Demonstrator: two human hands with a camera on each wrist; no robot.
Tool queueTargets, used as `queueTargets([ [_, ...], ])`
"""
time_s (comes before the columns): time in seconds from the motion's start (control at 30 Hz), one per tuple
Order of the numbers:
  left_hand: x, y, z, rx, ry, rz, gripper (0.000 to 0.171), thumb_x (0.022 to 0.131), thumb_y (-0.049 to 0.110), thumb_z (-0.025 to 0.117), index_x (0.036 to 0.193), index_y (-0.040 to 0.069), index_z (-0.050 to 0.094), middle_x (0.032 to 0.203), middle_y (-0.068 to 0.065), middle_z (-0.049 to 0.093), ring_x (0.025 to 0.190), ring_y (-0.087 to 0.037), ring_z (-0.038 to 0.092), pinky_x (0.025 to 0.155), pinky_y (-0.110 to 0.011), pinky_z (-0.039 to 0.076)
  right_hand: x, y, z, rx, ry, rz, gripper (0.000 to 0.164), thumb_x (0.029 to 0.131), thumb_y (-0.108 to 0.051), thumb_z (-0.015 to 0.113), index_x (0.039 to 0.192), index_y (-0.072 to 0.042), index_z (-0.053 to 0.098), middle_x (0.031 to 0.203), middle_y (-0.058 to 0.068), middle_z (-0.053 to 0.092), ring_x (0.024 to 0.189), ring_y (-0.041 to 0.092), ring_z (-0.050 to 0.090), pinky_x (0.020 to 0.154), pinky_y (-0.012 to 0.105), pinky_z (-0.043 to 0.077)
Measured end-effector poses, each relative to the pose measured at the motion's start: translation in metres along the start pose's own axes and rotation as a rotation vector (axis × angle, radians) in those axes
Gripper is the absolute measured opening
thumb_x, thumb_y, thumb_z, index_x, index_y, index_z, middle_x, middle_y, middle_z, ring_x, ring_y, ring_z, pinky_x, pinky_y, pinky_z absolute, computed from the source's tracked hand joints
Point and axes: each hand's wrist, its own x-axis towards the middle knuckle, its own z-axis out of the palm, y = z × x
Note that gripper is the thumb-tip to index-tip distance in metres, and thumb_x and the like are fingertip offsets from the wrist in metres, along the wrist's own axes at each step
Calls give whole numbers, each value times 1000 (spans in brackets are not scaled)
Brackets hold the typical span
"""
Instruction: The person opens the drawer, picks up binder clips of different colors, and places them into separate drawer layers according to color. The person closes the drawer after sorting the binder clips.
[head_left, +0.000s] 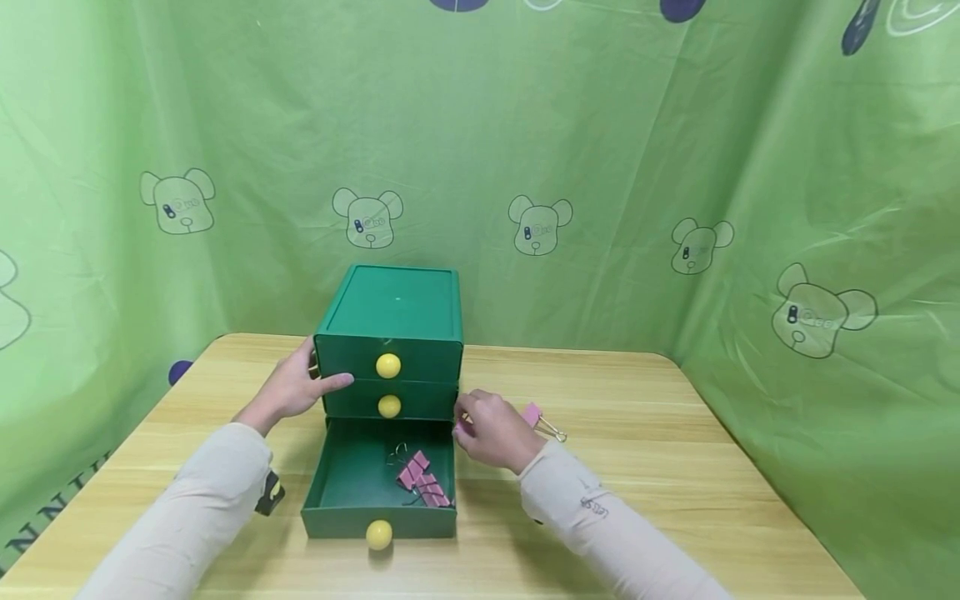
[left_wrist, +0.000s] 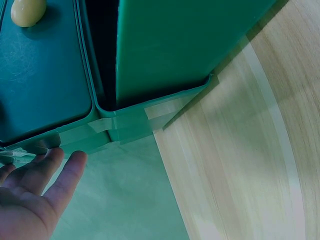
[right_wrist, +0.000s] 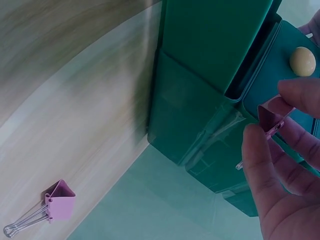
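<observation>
A green drawer unit (head_left: pixel 393 302) with yellow round knobs stands on the table, its bottom drawer (head_left: pixel 381 524) pulled out. Inside that drawer lie pink binder clips (head_left: pixel 432 490), with some wire handles showing. My left hand (head_left: pixel 291 388) rests against the unit's left side, its thumb reaching over the front; in the left wrist view its fingers look fairly straight. Beside the unit's right side, my right hand (head_left: pixel 495 432) pinches a pink binder clip (right_wrist: pixel 271 120) between thumb and fingers. Another pink binder clip (head_left: pixel 532 414) lies on the table to the right of that hand.
The wooden table (head_left: pixel 645 467) extends to the right of the unit. A small black and yellow object (head_left: pixel 271 493) is partly hidden by the left sleeve. A green curtain (head_left: pixel 465 125) with bear drawings hangs behind and along both sides.
</observation>
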Motion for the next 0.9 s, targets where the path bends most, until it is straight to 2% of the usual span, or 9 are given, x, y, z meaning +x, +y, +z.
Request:
queueTargets([
  [0.43, 0, 1, -1, -9, -1, -5, 94, 90, 39, 69, 155, 4, 11, 150, -30, 28, 135, -52, 27, 106, -62, 30, 4, -9, 0, 14, -69, 69, 11, 89, -15, 70, 94, -8, 65, 84, 0, 58, 68, 11, 54, 60, 14, 50],
  [0.9, 0, 1, -1, -2, -2, -6, 96, 89, 40, 69, 155, 5, 9, 150, -30, 28, 135, -52, 28, 105, -62, 31, 6, -15, 4, 6, -76, 34, 11, 88, -15, 71, 93, -7, 65, 80, -2, 54, 66, 9, 53, 57, 14, 47],
])
